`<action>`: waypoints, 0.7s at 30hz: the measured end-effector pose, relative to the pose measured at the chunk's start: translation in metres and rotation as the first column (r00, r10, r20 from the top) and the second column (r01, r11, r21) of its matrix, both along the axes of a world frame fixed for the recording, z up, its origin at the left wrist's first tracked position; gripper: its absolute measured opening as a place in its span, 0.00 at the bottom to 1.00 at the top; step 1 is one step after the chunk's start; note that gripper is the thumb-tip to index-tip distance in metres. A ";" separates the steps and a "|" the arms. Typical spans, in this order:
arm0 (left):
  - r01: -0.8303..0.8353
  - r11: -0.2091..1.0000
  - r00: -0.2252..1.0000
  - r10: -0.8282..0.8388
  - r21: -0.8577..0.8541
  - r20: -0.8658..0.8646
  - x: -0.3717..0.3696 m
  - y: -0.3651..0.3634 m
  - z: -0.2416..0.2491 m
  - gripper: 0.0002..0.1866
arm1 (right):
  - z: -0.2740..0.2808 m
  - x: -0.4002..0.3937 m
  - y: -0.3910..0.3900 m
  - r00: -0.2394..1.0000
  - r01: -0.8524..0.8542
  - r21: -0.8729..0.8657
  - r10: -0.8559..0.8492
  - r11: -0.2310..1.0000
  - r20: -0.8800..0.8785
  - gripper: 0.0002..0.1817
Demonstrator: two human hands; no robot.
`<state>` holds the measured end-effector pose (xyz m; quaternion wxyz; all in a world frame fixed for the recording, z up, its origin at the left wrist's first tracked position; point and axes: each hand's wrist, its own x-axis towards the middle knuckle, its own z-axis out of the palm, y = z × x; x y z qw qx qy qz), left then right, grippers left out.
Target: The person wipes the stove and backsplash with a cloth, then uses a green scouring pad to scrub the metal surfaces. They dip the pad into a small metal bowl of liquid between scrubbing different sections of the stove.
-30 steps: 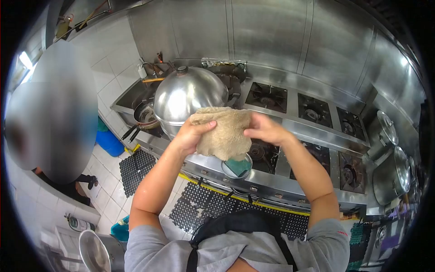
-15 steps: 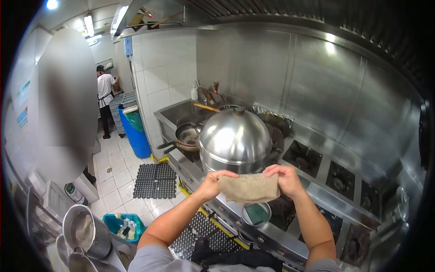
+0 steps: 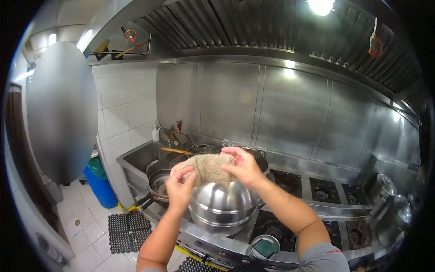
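A folded beige cloth is stretched between my two hands, over the top of a large domed steel steamer lid. My left hand pinches the cloth's left end between thumb and fingers. At the other end my right hand grips it, thumb in front and fingers behind. The cloth hides the upper part of the dome. Below the lid, the steel steamer pot stands on the stove.
Left of the steamer, a pan has its dark handle jutting forward, beside a steel sink. A small bowl with a green pad sits at the stove front. Burners and lidded pots lie to the right.
My view has swung right and up. Both hands have carried the cloth from in front of the steamer to over its dome, and the cloth now looks more bunched.
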<state>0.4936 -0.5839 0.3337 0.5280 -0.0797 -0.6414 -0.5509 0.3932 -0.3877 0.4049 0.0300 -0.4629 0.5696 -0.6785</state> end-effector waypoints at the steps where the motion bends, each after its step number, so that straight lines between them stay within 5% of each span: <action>1: -0.022 1.000 1.000 0.022 -0.008 -0.014 0.004 0.013 0.014 0.14 | 0.001 0.015 -0.015 0.995 0.060 -0.028 -0.062 0.998 -0.074 0.33; 3: 0.150 0.972 0.975 -0.177 -0.182 -0.138 -0.010 0.022 0.025 0.24 | -0.004 0.017 -0.044 0.870 0.281 -0.065 -0.283 0.957 -0.404 0.42; 4: 0.154 0.965 0.952 -0.202 -0.210 -0.230 -0.009 0.030 0.036 0.30 | -0.001 0.022 -0.053 0.875 0.273 -0.054 -0.272 0.960 -0.401 0.42; 6: 0.260 0.953 0.886 -0.300 -0.158 -0.352 -0.022 0.035 0.053 0.39 | 0.014 0.031 -0.060 0.961 -0.272 -0.209 0.256 0.939 -0.101 0.48; 9: 0.391 0.920 0.899 -0.372 0.037 -0.231 -0.043 0.011 0.080 0.43 | 0.051 0.038 -0.033 0.833 -0.512 -0.121 0.526 0.851 0.174 0.50; 10: 0.609 0.787 0.779 -0.568 0.103 -0.267 -0.058 0.006 0.090 0.45 | 0.051 0.035 -0.028 0.891 -0.440 -0.060 0.444 0.896 0.095 0.51; 11: 0.559 0.829 0.802 -0.534 0.023 -0.268 -0.065 0.006 0.107 0.44 | 0.053 0.038 -0.020 0.955 -0.289 -0.009 0.288 0.957 -0.072 0.49; 12: 0.702 0.707 0.705 -0.672 0.087 -0.227 -0.067 0.004 0.128 0.40 | 0.062 0.050 -0.008 0.970 -0.210 -0.038 0.203 0.977 -0.133 0.47; 13: 0.582 0.813 0.797 -0.564 0.024 -0.214 -0.062 0.005 0.162 0.31 | 0.072 0.065 0.011 0.979 -0.091 -0.079 0.075 0.993 -0.188 0.45; 15: 0.858 0.514 0.499 -0.831 0.005 -0.245 -0.091 -0.037 0.232 0.23 | 0.093 0.078 0.060 0.968 0.134 -0.062 -0.144 0.989 -0.205 0.38; 17: 0.919 0.373 0.291 -0.862 -0.129 -0.415 -0.090 -0.059 0.325 0.22 | 0.115 0.075 0.114 0.865 0.343 -0.158 -0.377 0.926 -0.332 0.33; 21: 0.771 -0.063 -0.223 -0.958 -0.634 -0.177 -0.042 -0.054 0.443 0.12 | 0.184 0.112 0.219 0.862 0.319 -0.516 -0.469 0.795 -0.190 0.30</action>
